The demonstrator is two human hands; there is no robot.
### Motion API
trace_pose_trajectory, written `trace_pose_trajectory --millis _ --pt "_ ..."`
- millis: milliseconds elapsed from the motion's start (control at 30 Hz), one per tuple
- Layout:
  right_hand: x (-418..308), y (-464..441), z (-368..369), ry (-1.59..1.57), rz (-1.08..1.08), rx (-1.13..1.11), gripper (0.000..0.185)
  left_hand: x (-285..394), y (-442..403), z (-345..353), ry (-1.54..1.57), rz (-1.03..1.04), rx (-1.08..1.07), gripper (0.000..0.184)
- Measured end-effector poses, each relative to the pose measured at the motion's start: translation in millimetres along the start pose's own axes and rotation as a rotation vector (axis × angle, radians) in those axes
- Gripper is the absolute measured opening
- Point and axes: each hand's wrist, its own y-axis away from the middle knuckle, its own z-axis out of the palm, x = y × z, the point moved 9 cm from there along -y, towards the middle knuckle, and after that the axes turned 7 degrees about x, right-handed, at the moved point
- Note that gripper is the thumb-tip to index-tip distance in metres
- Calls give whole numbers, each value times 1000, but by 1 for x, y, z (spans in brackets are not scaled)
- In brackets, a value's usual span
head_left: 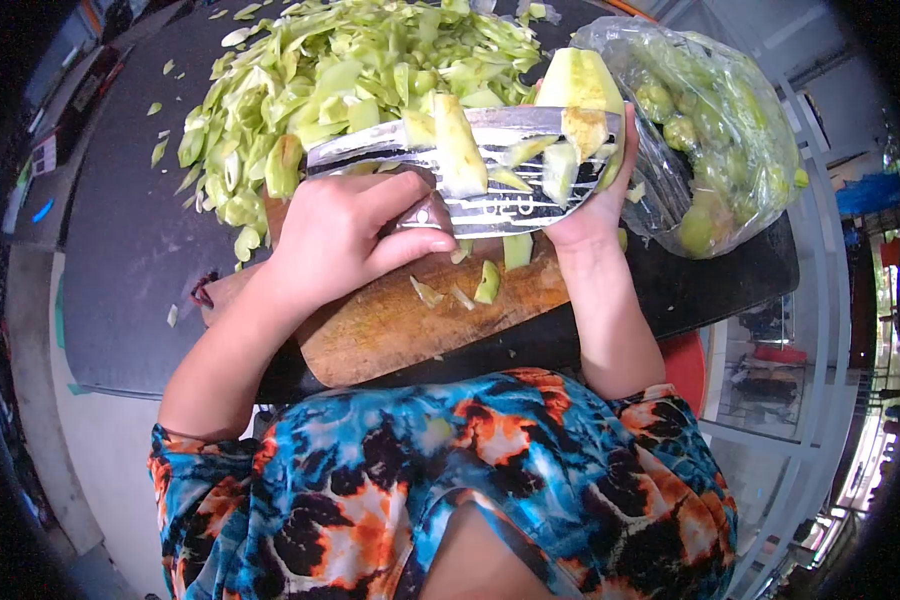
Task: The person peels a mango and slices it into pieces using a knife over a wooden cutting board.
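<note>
A broad metal cleaver [355, 150] lies across the view above a wooden cutting board [390, 335], its blade wet and dotted with pale green pieces. My left hand [355, 230] is wrapped round the cleaver's handle. Behind the far end of the blade, my right hand [595, 205] holds a pale, peeled vegetable [578, 80]; most of its fingers are hidden by the blade. A long slice [458, 145] sticks to the blade's face. Small scraps [487, 283] lie on the board.
A large heap of green slices [340, 70] covers the back of the dark table [120, 250]. At the right, a clear plastic bag [725, 130] holds several green vegetables. Part of a red object [685, 370] shows below the table's right edge.
</note>
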Motion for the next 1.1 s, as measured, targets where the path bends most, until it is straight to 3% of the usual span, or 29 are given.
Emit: trace_pose_trajectory --millis 67,200,233,267,333,400,533,600,633,667,767,867,967,1067,1100 --pt "3 1 6 -106 78 -131 62 -4 0 0 0 10 -19 37" --pt "4 -1 0 -73 49 -50 61 -11 0 -3 1 -14 -11 37" --pt "-3 -2 -10 32 -65 91 62 -9 -1 -8 -37 13 14 36" --pt "-6 -4 -21 -45 -49 158 64 -29 2 -9 28 -129 80 32" --pt "-9 0 8 7 60 -237 64 -87 8 -24 26 -447 181 31" --pt "-18 0 9 25 6 -179 64 -95 9 -37 133 -488 276 30" --pt "-11 -4 4 -56 91 -220 64 -52 3 -23 193 -327 170 28" --pt "-16 -4 -21 81 -143 210 65 -18 -3 -15 196 -159 76 27" --pt "-8 1 -7 82 -104 147 65 -6 -4 -11 227 -131 15 34" --pt "2 0 2 -116 70 -201 70 3 -3 -5 258 -105 -45 42" --pt "9 3 -12 52 7 170 70 19 -3 0 239 -5 -71 41" --pt "17 10 -7 73 1 175 69 26 -4 -2 214 43 -55 40" --pt "29 18 11 -85 170 -30 69 27 -2 2 229 56 -56 40" --pt "32 21 10 -115 186 -16 68 34 -6 -3 255 99 -29 37" --pt "34 24 17 -162 238 -125 66 36 -7 -6 261 118 -15 35"
